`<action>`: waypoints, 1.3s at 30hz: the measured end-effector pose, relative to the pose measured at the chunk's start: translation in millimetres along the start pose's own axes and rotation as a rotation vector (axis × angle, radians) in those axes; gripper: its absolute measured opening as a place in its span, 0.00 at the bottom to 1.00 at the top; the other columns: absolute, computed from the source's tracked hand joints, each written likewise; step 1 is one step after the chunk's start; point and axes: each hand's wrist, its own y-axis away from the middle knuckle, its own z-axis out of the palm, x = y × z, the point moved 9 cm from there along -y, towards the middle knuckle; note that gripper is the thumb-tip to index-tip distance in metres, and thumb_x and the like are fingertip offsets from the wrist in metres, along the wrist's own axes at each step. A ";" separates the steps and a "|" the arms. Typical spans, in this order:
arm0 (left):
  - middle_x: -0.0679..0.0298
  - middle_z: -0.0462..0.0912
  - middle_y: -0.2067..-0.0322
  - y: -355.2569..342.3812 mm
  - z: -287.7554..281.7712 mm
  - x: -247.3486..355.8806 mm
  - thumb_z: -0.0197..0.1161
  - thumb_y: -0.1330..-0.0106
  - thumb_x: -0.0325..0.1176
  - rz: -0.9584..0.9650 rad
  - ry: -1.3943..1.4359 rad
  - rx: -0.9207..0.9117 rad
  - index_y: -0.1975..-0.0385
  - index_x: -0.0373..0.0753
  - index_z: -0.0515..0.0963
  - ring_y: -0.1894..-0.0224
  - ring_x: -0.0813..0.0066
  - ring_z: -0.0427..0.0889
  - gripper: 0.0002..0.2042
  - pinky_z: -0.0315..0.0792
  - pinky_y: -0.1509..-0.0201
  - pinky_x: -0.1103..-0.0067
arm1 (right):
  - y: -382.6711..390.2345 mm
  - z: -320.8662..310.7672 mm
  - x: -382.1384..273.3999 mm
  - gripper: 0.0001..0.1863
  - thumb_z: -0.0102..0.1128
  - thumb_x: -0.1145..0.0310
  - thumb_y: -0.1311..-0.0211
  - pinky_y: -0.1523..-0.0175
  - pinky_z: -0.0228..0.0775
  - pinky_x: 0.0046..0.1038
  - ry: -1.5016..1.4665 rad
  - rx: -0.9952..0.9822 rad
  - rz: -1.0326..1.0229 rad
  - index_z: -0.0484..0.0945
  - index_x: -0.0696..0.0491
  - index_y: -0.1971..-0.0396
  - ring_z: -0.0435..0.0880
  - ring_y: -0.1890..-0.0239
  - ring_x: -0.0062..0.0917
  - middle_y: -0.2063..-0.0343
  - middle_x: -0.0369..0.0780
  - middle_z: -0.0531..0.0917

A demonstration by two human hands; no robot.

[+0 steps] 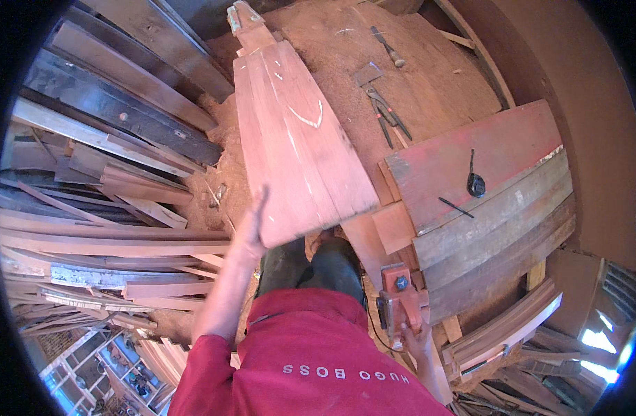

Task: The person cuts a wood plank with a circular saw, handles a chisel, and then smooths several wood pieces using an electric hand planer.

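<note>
A broad panel of pinkish boards (297, 145), marked with pale streaks and a curved light line, stretches away in front of me. At its near left corner my left hand (250, 225) holds the edge, slightly blurred; the fingers lie along the side and some are hidden. Down at the right, my right hand (418, 340) grips the handle of a dusty reddish power tool that looks like an electric planer (401, 298), with a dark knob on top. The planer is beside the stacked boards, apart from the panel. A thin cord runs near it.
Planks (498, 229) lie at the right, carrying a round black tool (476, 184) and a dark pencil-like stick (456, 206). Pincers (384, 114), a flat metal blade (368, 73) and a chisel (388, 48) lie on sawdust beyond. Stacked timber (110, 236) crowds the left.
</note>
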 end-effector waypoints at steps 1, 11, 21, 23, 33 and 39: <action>0.52 0.77 0.43 -18.4 -14.8 -30.7 0.64 0.35 0.56 0.008 0.012 0.015 0.37 0.34 0.66 0.42 0.59 0.78 0.36 0.74 0.39 0.61 | 0.7 -2.4 -11.6 0.14 0.66 0.74 0.38 0.68 0.72 0.23 0.072 0.015 -0.096 0.75 0.60 0.54 0.79 0.70 0.17 0.69 0.35 0.81; 0.50 0.74 0.42 -203.7 -106.9 -148.6 0.65 0.33 0.53 0.199 0.084 0.062 0.36 0.30 0.64 0.41 0.59 0.76 0.36 0.73 0.38 0.63 | -30.7 38.9 -100.8 0.21 0.64 0.55 0.38 0.66 0.70 0.26 0.272 -0.083 -0.159 0.77 0.60 0.60 0.77 0.72 0.19 0.75 0.36 0.80; 0.51 0.78 0.46 -284.3 -99.2 -51.0 0.65 0.33 0.51 0.218 -0.014 0.090 0.41 0.29 0.66 0.46 0.64 0.79 0.33 0.75 0.41 0.67 | -141.4 153.0 -142.9 0.29 0.53 0.46 0.32 0.68 0.70 0.27 0.176 -0.308 -0.352 0.75 0.62 0.54 0.78 0.75 0.21 0.75 0.37 0.80; 0.51 0.77 0.44 -286.0 -103.4 -49.3 0.63 0.31 0.50 0.220 -0.014 0.070 0.39 0.29 0.65 0.44 0.64 0.78 0.32 0.73 0.39 0.67 | -161.3 175.3 -149.6 0.30 0.53 0.46 0.32 0.67 0.71 0.27 0.196 -0.312 -0.371 0.75 0.63 0.51 0.78 0.74 0.22 0.74 0.39 0.80; 0.55 0.62 0.30 -257.2 -84.9 -13.7 0.54 0.24 0.40 0.448 -0.251 0.034 0.26 0.36 0.50 0.33 0.67 0.66 0.32 0.62 0.30 0.72 | -233.1 233.8 -160.6 0.28 0.48 0.51 0.29 0.69 0.68 0.27 0.203 -0.321 -0.377 0.74 0.63 0.47 0.76 0.77 0.20 0.77 0.39 0.78; 0.55 0.74 0.40 -256.9 -85.3 -13.1 0.54 0.24 0.38 0.367 -0.343 0.027 0.26 0.39 0.51 0.45 0.70 0.77 0.30 0.73 0.43 0.74 | -237.2 222.3 -147.2 0.28 0.51 0.49 0.33 0.68 0.72 0.32 0.262 -0.282 -0.317 0.76 0.62 0.52 0.82 0.75 0.30 0.76 0.46 0.80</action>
